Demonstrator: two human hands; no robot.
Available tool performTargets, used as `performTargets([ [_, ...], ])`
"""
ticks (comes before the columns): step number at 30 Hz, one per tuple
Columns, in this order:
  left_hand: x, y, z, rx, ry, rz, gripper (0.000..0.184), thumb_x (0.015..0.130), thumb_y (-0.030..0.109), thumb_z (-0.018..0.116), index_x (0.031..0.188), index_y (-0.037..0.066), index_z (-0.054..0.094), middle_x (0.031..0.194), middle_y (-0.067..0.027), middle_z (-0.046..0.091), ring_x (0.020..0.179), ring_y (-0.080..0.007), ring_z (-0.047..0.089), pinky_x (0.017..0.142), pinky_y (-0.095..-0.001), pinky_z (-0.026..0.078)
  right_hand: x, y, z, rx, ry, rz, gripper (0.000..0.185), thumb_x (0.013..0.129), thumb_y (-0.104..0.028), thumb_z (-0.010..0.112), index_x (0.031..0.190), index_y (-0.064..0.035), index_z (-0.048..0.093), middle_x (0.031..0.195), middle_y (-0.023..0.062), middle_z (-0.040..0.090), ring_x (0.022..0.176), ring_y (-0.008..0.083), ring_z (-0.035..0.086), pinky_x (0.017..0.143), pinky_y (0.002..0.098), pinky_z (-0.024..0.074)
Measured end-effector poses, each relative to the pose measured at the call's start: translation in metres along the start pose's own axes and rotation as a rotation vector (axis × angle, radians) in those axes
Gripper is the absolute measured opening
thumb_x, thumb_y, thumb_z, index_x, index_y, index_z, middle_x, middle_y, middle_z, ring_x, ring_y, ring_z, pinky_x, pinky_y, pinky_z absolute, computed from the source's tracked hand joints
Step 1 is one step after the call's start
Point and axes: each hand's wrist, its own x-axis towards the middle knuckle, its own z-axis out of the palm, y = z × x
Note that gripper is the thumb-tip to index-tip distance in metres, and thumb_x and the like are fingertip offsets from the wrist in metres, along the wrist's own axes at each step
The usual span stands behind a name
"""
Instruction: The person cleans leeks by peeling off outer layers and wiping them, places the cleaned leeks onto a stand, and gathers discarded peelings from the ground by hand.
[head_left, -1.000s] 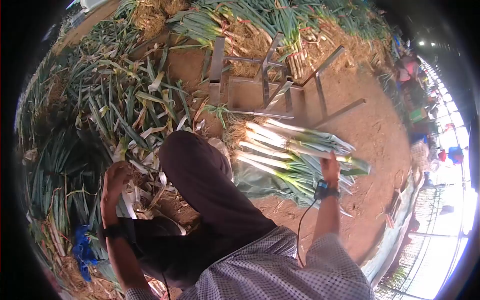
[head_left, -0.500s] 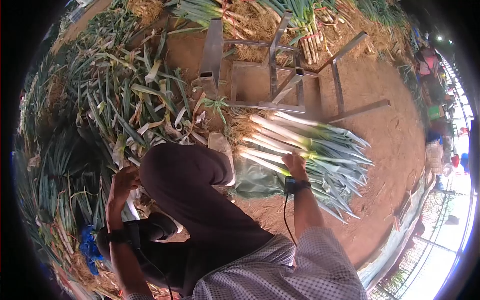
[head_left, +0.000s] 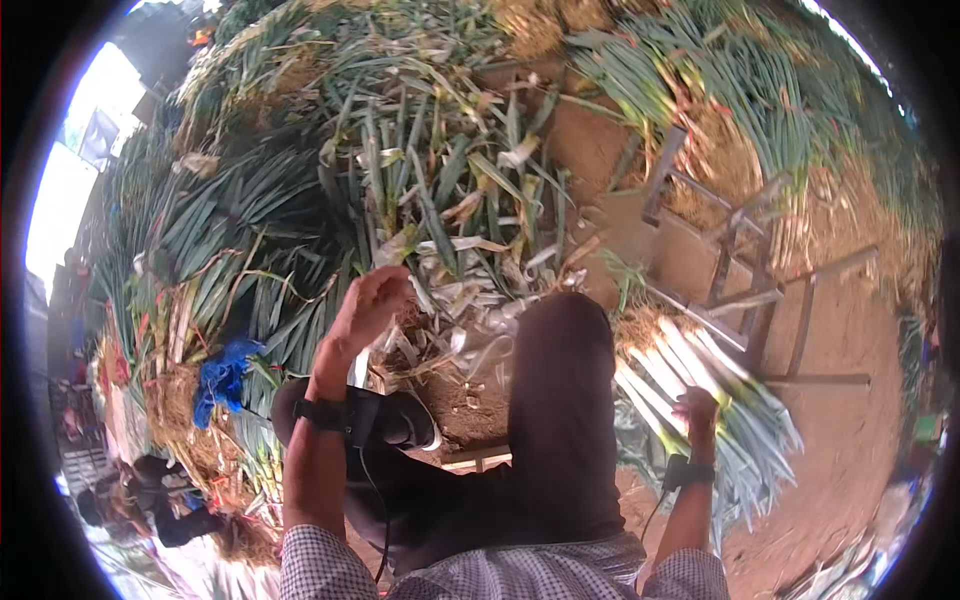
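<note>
My left hand (head_left: 372, 300) is raised over a heap of stripped leaves beside my bent knee. Its fingers are curled together, and anything inside them is hidden. To the right of my knee, my right hand (head_left: 697, 410) hovers over or rests against a row of long green onions (head_left: 725, 365); whether it touches them is unclear. Its fingers look loosely bent and apart, with nothing visible between them. The onions lie side by side on the ground, white shafts and roots toward the upper left, green tops toward the lower right.
A metal frame (head_left: 735, 250) lies beyond the onions. Piles of green onions (head_left: 230, 215) and loose leaves (head_left: 430, 185) spread ahead and left. A blue bundle of plastic (head_left: 225, 380) sits at the left, and another person (head_left: 165, 500) is at the lower left.
The view has swung left, so the onions and metal frame appear farther right. My left hand has come up in front of my knee. My right hand's fingers look looser over the onions.
</note>
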Motion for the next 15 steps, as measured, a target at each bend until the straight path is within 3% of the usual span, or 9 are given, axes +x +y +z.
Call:
performTargets([
  [1, 0.001, 0.005, -0.012, -0.035, 0.066, 0.01, 0.029, 0.095, 0.01, 0.061, 0.119, -0.005, 0.058, 0.099, -0.0067, 0.068, 0.09, -0.013, 0.064, 0.076, -0.0278, 0.052, -0.014, -0.036, 0.064, -0.392, 0.265, -0.211, 0.031, 0.09, -0.017, 0.063, 0.118, -0.0036, 0.06, 0.091, 0.011, 0.068, 0.076, 0.0212, 0.068, 0.061, 0.0358, 0.058],
  [4, -0.014, 0.047, -0.042, -0.091, 0.305, 0.049, 0.032, 0.096, 0.017, 0.062, 0.122, -0.001, 0.059, 0.1, -0.0087, 0.069, 0.087, -0.0177, 0.069, 0.078, -0.03, 0.055, 0.01, -0.11, 0.143, -0.835, 0.297, -0.441, 0.029, 0.095, -0.022, 0.06, 0.115, -0.0006, 0.061, 0.092, 0.0094, 0.068, 0.08, 0.017, 0.067, 0.071, 0.0345, 0.0562],
  [6, -0.025, 0.048, -0.069, -0.332, 0.449, 0.094, 0.03, 0.097, 0.019, 0.061, 0.121, 0.0, 0.06, 0.1, -0.0096, 0.069, 0.084, -0.0181, 0.069, 0.076, -0.0306, 0.056, 0.011, -0.162, 0.229, -0.967, 0.278, -0.589, 0.028, 0.098, -0.021, 0.057, 0.113, 0.0017, 0.062, 0.09, 0.0077, 0.066, 0.079, 0.0131, 0.064, 0.074, 0.0304, 0.054],
  [8, -0.036, 0.043, -0.089, -0.586, 0.592, 0.14, 0.026, 0.098, 0.02, 0.06, 0.116, 0.002, 0.062, 0.096, -0.0095, 0.069, 0.079, -0.0176, 0.069, 0.07, -0.0299, 0.057, -0.012, -0.206, 0.349, -0.875, 0.104, -0.666, 0.027, 0.1, -0.02, 0.055, 0.113, 0.0027, 0.062, 0.088, 0.0062, 0.065, 0.077, 0.0116, 0.061, 0.074, 0.0279, 0.0523],
  [11, -0.059, 0.009, -0.11, -0.715, 0.685, 0.155, 0.024, 0.098, 0.02, 0.061, 0.114, 0.002, 0.062, 0.092, -0.0084, 0.069, 0.076, -0.0167, 0.068, 0.067, -0.0285, 0.057, -0.015, -0.217, 0.468, -0.847, -0.129, -0.84, 0.03, 0.097, -0.02, 0.06, 0.116, 0.0033, 0.061, 0.089, 0.0071, 0.067, 0.079, 0.0118, 0.062, 0.071, 0.0262, 0.0518],
  [15, -0.075, 0.001, -0.12, -0.769, 0.775, 0.136, 0.021, 0.098, 0.019, 0.061, 0.11, 0.002, 0.063, 0.09, -0.0076, 0.069, 0.072, -0.0149, 0.066, 0.064, -0.027, 0.056, 0.049, -0.16, 0.583, -0.933, -0.454, -0.587, 0.027, 0.096, -0.017, 0.062, 0.116, 0.0006, 0.063, 0.089, 0.0094, 0.071, 0.071, 0.0132, 0.066, 0.064, 0.0268, 0.0535],
])
